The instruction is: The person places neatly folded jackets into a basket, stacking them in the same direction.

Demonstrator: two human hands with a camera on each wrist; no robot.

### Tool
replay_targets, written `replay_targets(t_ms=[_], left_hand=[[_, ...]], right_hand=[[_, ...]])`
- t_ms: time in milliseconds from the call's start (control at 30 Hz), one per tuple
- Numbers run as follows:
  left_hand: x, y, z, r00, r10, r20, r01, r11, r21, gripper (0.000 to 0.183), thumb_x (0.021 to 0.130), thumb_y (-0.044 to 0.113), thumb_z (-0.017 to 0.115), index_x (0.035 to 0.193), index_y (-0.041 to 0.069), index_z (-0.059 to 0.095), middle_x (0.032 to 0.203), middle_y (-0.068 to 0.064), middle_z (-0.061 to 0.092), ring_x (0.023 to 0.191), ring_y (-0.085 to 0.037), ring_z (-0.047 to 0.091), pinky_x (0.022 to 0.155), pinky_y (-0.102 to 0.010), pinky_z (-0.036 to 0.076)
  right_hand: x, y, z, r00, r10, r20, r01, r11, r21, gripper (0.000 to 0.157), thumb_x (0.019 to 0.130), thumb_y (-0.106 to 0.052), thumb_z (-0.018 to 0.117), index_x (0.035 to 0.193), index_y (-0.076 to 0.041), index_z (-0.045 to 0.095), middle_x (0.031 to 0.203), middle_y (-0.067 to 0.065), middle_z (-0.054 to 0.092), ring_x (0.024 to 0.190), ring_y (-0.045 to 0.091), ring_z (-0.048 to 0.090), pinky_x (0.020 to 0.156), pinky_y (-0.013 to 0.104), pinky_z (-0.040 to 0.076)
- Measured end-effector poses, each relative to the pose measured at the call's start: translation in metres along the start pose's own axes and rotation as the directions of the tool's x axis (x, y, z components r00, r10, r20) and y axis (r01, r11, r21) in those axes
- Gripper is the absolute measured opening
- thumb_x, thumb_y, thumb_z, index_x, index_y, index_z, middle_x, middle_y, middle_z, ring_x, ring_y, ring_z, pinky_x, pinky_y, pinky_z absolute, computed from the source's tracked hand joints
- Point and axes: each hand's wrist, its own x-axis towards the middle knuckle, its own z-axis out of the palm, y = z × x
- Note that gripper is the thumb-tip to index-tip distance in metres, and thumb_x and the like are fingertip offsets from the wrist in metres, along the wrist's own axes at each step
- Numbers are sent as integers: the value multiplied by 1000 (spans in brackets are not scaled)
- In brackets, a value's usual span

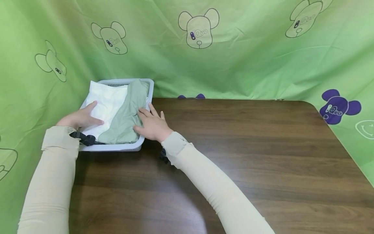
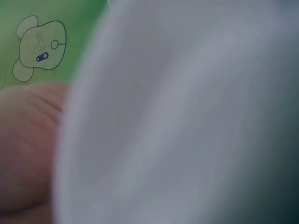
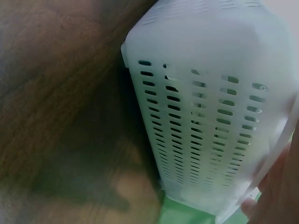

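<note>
A light grey plastic basket (image 1: 109,148) stands at the left end of the table, against the curtain. White cloth (image 1: 106,94) fills its left part and sage-green cloth (image 1: 124,120) its right part. My left hand (image 1: 80,117) lies on the left side of the white cloth, thumb and a finger spread apart. A blurred white surface fills most of the left wrist view beside that hand (image 2: 28,149). My right hand (image 1: 155,125) rests over the basket's right rim, with spread fingers touching the green cloth. In the right wrist view, the slotted basket wall (image 3: 201,116) shows close up.
A brown wood-grain table (image 1: 248,156) extends to the right of the basket. Green curtain (image 1: 233,65) printed with bear heads hangs behind and along the left side. Black wrist-camera straps (image 1: 84,139) sit at the cuffs.
</note>
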Motion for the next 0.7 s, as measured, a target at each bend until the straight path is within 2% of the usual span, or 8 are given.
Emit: replay_targets(t_ms=[167, 333, 433, 500, 600, 700], left_hand=[[-3, 7, -2, 999, 0, -45, 6, 993, 117, 92, 98, 12, 60, 153, -15, -9, 158, -40, -7, 145, -58, -4, 117, -66, 3], [-7, 15, -5, 993, -4, -116, 33, 967, 253, 80, 99, 15, 57, 147, -26, 8, 150, -48, 13, 139, -63, 12, 116, -66, 12], [-10, 22, -4, 987, -15, -159, 56, 966, 253, 75, 101, 18, 53, 147, -25, 12, 150, -47, 15, 139, -63, 14, 116, -65, 14], [-14, 30, 1, 980, 3, -201, 47, 968, 245, 69, 102, 17, 49, 148, -23, 18, 151, -46, 19, 139, -61, 16, 115, -65, 16], [-19, 44, 13, 952, 71, -296, 7, 968, 253, 58, 101, 16, 44, 148, -17, 32, 150, -41, 31, 138, -58, 27, 113, -65, 24], [-21, 60, 31, 903, 159, -400, -59, 966, 250, 49, 100, 13, 42, 144, -10, 45, 143, -37, 45, 133, -55, 40, 108, -64, 32]], right_hand=[[-2, 7, 4, 998, -41, -38, 43, 998, 49, 61, 106, -50, 36, 160, -21, 33, 168, -8, 20, 156, 19, -7, 119, 63, 14], [-7, 17, 8, 993, -88, -81, 93, 994, 59, 56, 108, -49, 32, 157, -23, 41, 168, -5, 19, 156, 20, -3, 119, 62, 18], [-12, 25, 9, 987, -110, -114, 119, 990, 76, 53, 109, -48, 32, 155, -24, 43, 168, -3, 21, 156, 22, 2, 117, 63, 20], [-16, 30, 9, 984, -115, -138, 129, 987, 94, 52, 109, -47, 33, 155, -25, 43, 168, -1, 22, 156, 26, 5, 116, 65, 21], [-24, 39, 8, 978, -109, -176, 131, 984, 120, 51, 109, -45, 36, 155, -24, 43, 167, 3, 24, 154, 31, 11, 114, 66, 22], [-33, 48, 7, 969, -95, -229, 130, 982, 139, 51, 108, -43, 39, 155, -22, 44, 164, 7, 28, 151, 34, 18, 115, 64, 23]])
